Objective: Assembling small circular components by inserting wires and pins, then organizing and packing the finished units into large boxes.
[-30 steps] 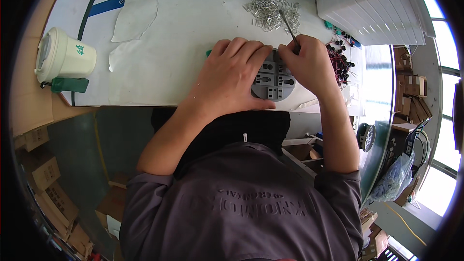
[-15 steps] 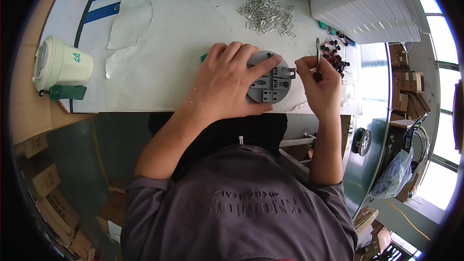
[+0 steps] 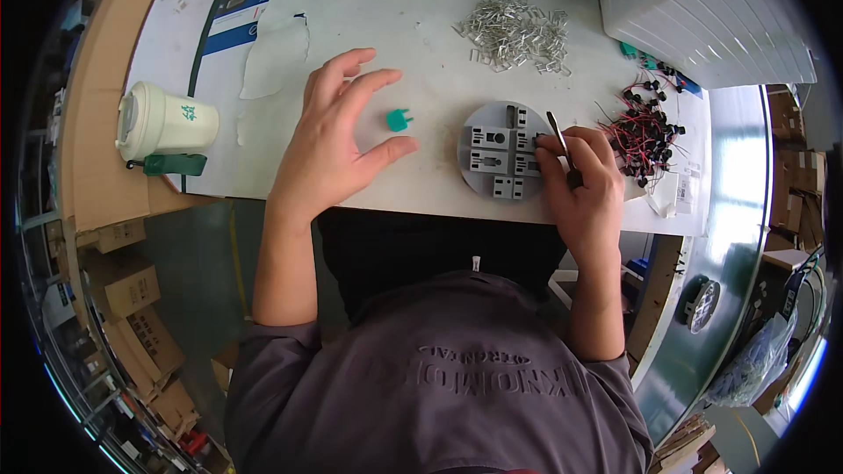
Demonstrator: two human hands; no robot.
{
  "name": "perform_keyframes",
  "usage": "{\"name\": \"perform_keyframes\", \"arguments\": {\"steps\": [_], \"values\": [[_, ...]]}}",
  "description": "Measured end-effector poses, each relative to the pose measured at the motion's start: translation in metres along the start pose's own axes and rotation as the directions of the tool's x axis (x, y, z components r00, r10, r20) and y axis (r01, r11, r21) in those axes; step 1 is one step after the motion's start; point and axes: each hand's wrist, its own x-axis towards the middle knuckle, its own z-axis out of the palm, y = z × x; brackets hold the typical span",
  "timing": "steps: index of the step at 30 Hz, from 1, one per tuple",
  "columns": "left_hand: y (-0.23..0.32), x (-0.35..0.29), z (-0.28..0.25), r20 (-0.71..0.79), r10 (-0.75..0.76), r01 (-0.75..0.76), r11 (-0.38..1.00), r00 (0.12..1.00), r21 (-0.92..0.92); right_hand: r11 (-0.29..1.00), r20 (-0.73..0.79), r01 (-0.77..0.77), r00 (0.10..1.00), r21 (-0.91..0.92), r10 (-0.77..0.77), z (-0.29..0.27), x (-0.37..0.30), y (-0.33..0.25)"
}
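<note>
A round grey fixture (image 3: 504, 177) with raised rectangular blocks and slots lies flat near the table's front edge. My right hand (image 3: 587, 177) is closed around a slim metal tool (image 3: 558, 139) whose exact kind I cannot make out. Its thumb and index fingertip meet at the fixture's right side; whether a small part sits between them is hidden. My left hand (image 3: 334, 127) is raised to the left, fingers spread and holding nothing. Just beyond its thumb lies a small green pronged block (image 3: 398, 119) on the table.
Small bent metal clips (image 3: 516, 33) form a pile behind the fixture. Red-and-black wired parts (image 3: 648, 130) lie to the right, below a stack of white trays (image 3: 702, 13). A lidded cream cup (image 3: 176, 121) and a dark green object (image 3: 176, 164) are at far left.
My left hand has let go of the fixture and moved left, opening, which uncovers the green block. My right hand has come to the fixture's right side, still with the tool.
</note>
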Motion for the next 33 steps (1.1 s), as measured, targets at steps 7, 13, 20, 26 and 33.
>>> {"name": "perform_keyframes", "arguments": {"steps": [7, 13, 20, 26, 33], "values": [[-0.002, -0.005, 0.016, -0.046, -0.01, 0.009, 0.999, 0.999, -0.031, 1.0, 0.009, -0.002, 1.0, 0.014, 0.001, 0.0, 0.0, 0.001], [0.053, 0.038, 0.035, 0.007, -0.031, 0.032, 0.968, 0.999, -0.25, 1.0, 0.023, -0.002, 1.0, -0.013, 0.002, 0.001, 0.0, 0.003], [0.069, 0.069, 0.05, 0.222, 0.102, -0.095, 0.995, 0.97, -0.044, 0.999, 0.012, 0.0, 1.0, -0.044, 0.001, 0.001, -0.001, 0.004], [0.084, 0.092, 0.047, 0.497, -0.028, -0.089, 0.973, 0.867, 0.211, 0.998, 0.033, 0.013, 0.999, 0.063, -0.015, -0.003, -0.003, 0.012], [0.118, 0.08, 0.047, 0.426, 0.006, -0.202, 0.887, 0.905, 0.416, 0.672, 0.013, -0.203, 0.961, 0.712, 0.276, -0.016, -0.008, 0.024]]}}
